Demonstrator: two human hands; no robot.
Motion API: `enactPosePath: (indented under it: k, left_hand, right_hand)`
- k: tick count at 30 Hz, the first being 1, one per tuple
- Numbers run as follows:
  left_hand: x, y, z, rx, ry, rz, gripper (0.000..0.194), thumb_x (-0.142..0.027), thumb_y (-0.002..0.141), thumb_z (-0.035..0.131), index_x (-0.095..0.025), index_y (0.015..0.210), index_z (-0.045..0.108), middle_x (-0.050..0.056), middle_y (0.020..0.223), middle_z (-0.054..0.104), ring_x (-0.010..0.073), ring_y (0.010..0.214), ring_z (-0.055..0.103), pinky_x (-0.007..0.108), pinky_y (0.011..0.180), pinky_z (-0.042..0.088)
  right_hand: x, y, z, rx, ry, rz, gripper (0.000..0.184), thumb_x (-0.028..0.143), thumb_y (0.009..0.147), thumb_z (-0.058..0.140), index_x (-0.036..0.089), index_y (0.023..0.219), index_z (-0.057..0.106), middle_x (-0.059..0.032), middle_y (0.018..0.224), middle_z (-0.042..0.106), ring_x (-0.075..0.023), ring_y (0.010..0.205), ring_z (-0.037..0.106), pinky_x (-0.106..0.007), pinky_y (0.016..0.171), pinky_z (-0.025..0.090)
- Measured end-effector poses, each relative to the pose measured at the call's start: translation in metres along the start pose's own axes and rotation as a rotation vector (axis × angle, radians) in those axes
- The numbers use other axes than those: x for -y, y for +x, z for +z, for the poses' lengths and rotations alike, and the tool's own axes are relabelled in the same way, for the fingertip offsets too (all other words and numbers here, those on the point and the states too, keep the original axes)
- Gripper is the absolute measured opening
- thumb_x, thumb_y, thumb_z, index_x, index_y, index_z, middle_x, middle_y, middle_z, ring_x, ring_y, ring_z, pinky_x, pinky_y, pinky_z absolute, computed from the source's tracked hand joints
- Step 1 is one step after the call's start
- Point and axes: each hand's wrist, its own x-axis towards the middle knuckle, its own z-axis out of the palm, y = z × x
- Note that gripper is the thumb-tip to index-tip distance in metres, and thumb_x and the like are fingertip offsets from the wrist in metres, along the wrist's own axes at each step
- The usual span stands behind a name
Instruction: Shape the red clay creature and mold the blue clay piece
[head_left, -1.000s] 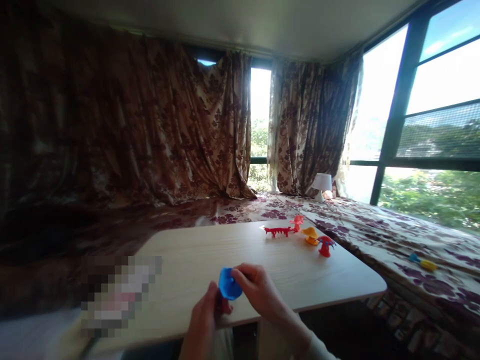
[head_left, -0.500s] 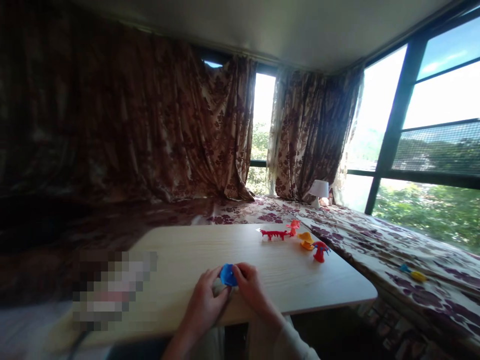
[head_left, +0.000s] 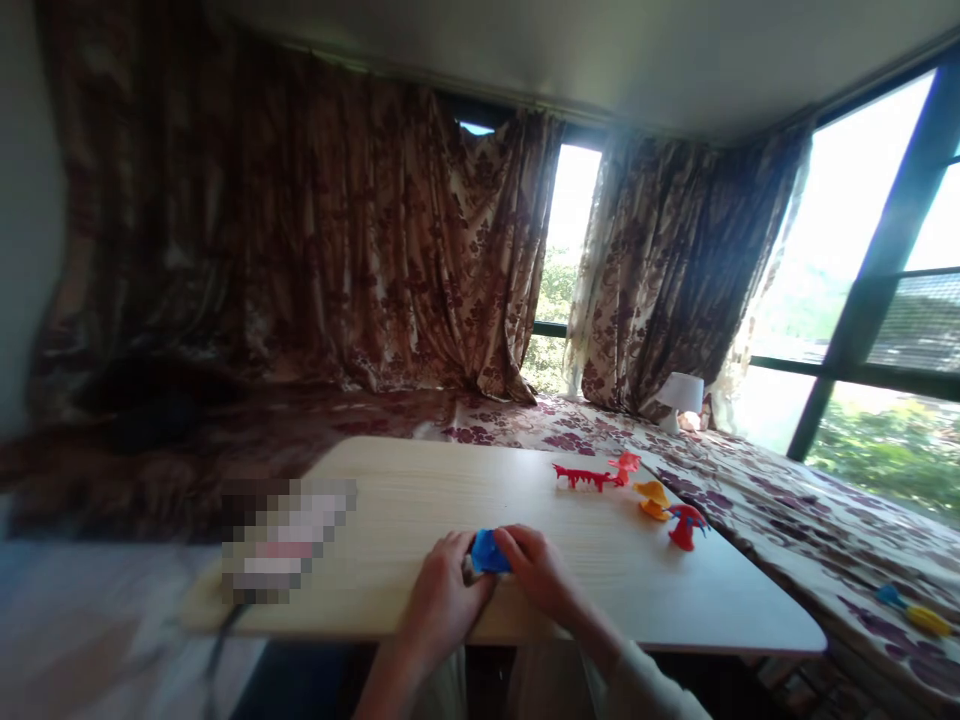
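Note:
Near the front edge of the pale wooden table (head_left: 405,490), both hands hold a small blue plastic piece (head_left: 487,553) whose exact kind I cannot make out. My left hand (head_left: 448,590) wraps its left and lower side, thumb underneath. From the right, my right hand (head_left: 541,572) presses fingers and thumb against it. Something pale shows beside the blue piece, partly hidden by the left fingers. Toward the table's right side stand a long red spiky plastic toy (head_left: 583,478), a lighter red figure (head_left: 624,467), a yellow toy (head_left: 651,501) and a red toy with blue prongs (head_left: 685,527).
A pixelated flat object (head_left: 289,545) with a dark cable lies on the table's left. Beyond the right edge, a flowered cloth surface (head_left: 757,500) bears a yellow-and-blue item (head_left: 928,620). A white lamp (head_left: 681,392) stands farther back, near curtains (head_left: 405,250) and windows.
The view has turned to the left, so the table, toys and hands appear farther right. Both hands still hold the blue piece, which looks slightly tilted compared with before.

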Motion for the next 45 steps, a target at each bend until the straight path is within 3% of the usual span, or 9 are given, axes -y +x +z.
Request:
enactPosePath:
  k: [2, 6, 9, 20, 27, 33, 38, 42, 45]
  left_hand:
    - [-0.002, -0.001, -0.001, 0.008, 0.003, -0.005, 0.031, -0.019, 0.07, 0.06, -0.02, 0.101, 0.065, 0.007, 0.097, 0.067, 0.0243, 0.095, 0.059, 0.036, 0.087, 0.044]
    - [-0.006, -0.002, -0.002, 0.013, 0.021, -0.014, 0.028, -0.019, 0.07, 0.061, -0.019, 0.097, 0.066, 0.008, 0.096, 0.067, 0.026, 0.095, 0.06, 0.038, 0.088, 0.043]
    - [-0.005, -0.003, -0.001, 0.012, 0.021, -0.021, 0.029, -0.02, 0.069, 0.062, -0.02, 0.097, 0.066, 0.008, 0.097, 0.068, 0.0261, 0.095, 0.06, 0.038, 0.087, 0.044]
    - [-0.005, -0.003, -0.004, 0.038, -0.015, -0.039, 0.025, -0.022, 0.07, 0.062, -0.022, 0.095, 0.066, 0.005, 0.09, 0.067, 0.0236, 0.089, 0.06, 0.033, 0.083, 0.045]
    - [-0.008, -0.004, -0.005, 0.049, -0.04, -0.062, 0.027, -0.022, 0.071, 0.062, -0.02, 0.097, 0.066, 0.008, 0.095, 0.068, 0.0251, 0.092, 0.061, 0.035, 0.085, 0.045]
    - [-0.006, -0.003, -0.004, 0.041, -0.072, -0.072, 0.029, -0.022, 0.07, 0.062, -0.019, 0.099, 0.066, 0.009, 0.097, 0.068, 0.0261, 0.094, 0.06, 0.037, 0.088, 0.044]
    - [-0.004, -0.003, -0.003, 0.04, -0.101, -0.083, 0.029, -0.02, 0.069, 0.062, -0.018, 0.098, 0.067, 0.008, 0.097, 0.068, 0.0257, 0.095, 0.06, 0.038, 0.089, 0.044]
    - [-0.002, -0.003, -0.003, 0.036, -0.121, -0.076, 0.03, -0.02, 0.07, 0.062, -0.019, 0.099, 0.066, 0.007, 0.1, 0.068, 0.0239, 0.097, 0.06, 0.035, 0.09, 0.044]
    - [-0.002, -0.003, -0.003, 0.033, -0.119, -0.068, 0.03, -0.019, 0.07, 0.061, -0.019, 0.1, 0.066, 0.007, 0.1, 0.069, 0.0235, 0.096, 0.061, 0.035, 0.089, 0.045]
  right_hand:
    - [-0.01, 0.014, -0.029, 0.037, -0.109, 0.024, 0.035, 0.039, 0.094, 0.046, 0.015, 0.091, 0.071, -0.0028, 0.073, 0.068, -0.0148, 0.066, 0.062, -0.026, 0.063, 0.05]
    - [-0.045, 0.057, -0.095, 0.028, -0.396, 0.14, 0.023, 0.031, 0.093, 0.054, 0.017, 0.111, 0.059, -0.0071, 0.113, 0.062, -0.0187, 0.094, 0.062, -0.039, 0.082, 0.053]
    - [-0.07, 0.081, -0.118, 0.064, -0.586, 0.21, 0.027, 0.03, 0.093, 0.054, 0.018, 0.117, 0.056, -0.0081, 0.12, 0.058, -0.0204, 0.099, 0.061, -0.041, 0.084, 0.052]
    - [-0.1, 0.096, -0.104, 0.204, -0.939, 0.233, 0.028, 0.03, 0.093, 0.055, 0.018, 0.118, 0.056, -0.0082, 0.12, 0.058, -0.0207, 0.099, 0.061, -0.041, 0.083, 0.052]
    - [-0.105, 0.095, -0.1, 0.209, -0.942, 0.242, 0.029, 0.03, 0.093, 0.055, 0.017, 0.118, 0.056, -0.0083, 0.12, 0.058, -0.0209, 0.099, 0.061, -0.041, 0.083, 0.053]
    - [-0.099, 0.098, -0.104, 0.155, -0.833, 0.159, 0.028, 0.03, 0.093, 0.055, 0.018, 0.118, 0.056, -0.0084, 0.12, 0.058, -0.0208, 0.099, 0.061, -0.041, 0.083, 0.052]
    - [-0.078, 0.097, -0.114, 0.13, -0.601, 0.004, 0.025, 0.03, 0.093, 0.055, 0.017, 0.114, 0.058, -0.0076, 0.116, 0.06, -0.0197, 0.096, 0.062, -0.04, 0.082, 0.053]
    - [-0.04, 0.086, -0.125, 0.128, -0.335, -0.161, 0.02, 0.029, 0.091, 0.054, 0.015, 0.099, 0.067, -0.0077, 0.094, 0.069, -0.0195, 0.084, 0.065, -0.034, 0.074, 0.054]
    - [-0.005, 0.071, -0.132, 0.137, -0.152, -0.271, 0.023, 0.033, 0.09, 0.056, 0.016, 0.097, 0.069, -0.0086, 0.094, 0.071, -0.0209, 0.085, 0.066, -0.032, 0.07, 0.055]
